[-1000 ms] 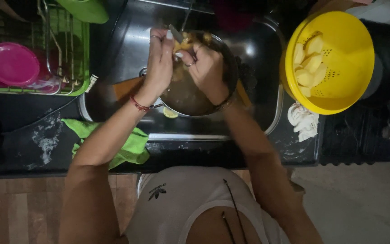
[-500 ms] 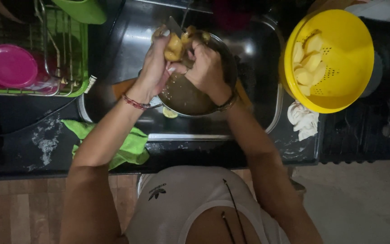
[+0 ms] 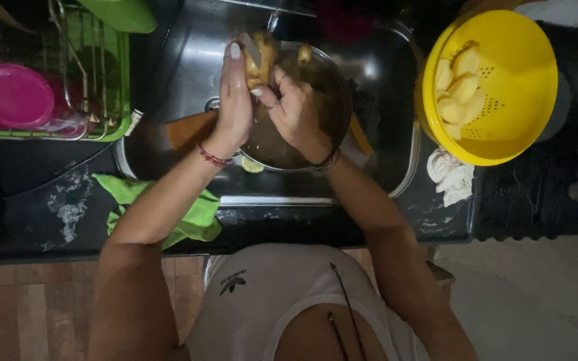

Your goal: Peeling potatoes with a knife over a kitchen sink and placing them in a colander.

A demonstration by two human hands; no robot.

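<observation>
Over a round metal bowl standing in the steel sink, both hands work on a brownish potato. My right hand grips the potato from below with its fingers. My left hand presses against it from the left and holds a small knife, whose grey blade lies on the potato's top. A second unpeeled potato rests at the bowl's far rim. The bowl holds dark water and peelings.
A yellow colander with several peeled pale potatoes sits right of the sink, with a white rag below it. A green dish rack holding a pink plate stands left. A green cloth lies on the dark counter.
Both hands have lifted slightly with the potato and turned it, and the knife blade has shifted across its top. The bowl and colander have stayed put.
</observation>
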